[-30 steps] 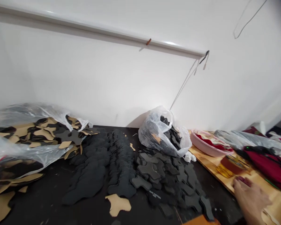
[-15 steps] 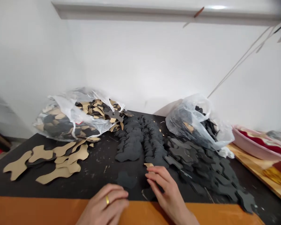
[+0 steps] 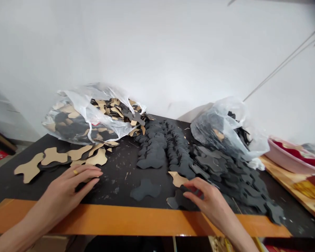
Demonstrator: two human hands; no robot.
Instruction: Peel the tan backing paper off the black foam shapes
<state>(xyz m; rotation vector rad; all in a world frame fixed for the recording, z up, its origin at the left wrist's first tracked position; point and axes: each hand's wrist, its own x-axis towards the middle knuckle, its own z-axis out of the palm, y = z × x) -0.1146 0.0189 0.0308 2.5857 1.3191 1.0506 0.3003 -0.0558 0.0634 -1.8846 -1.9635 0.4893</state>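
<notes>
cutout [image 3: 176,178], smooth, tan, wavy-edged — at right grip [image 3: 207,196], hold unclear — left grip [image 3: 67,187] loosely parted

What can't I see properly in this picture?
In the head view:
What lies under the left hand: the hand covers it.
The right tip of the tan piece: behind the right hand.
The yellow thing: too blurred to name.
The pink basin: cut off by the right edge.
Deep inside the right bag: cloudy plastic.

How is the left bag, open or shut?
Open: the left bag gapes, leaving tan and dark pieces uncovered at its mouth.
</notes>
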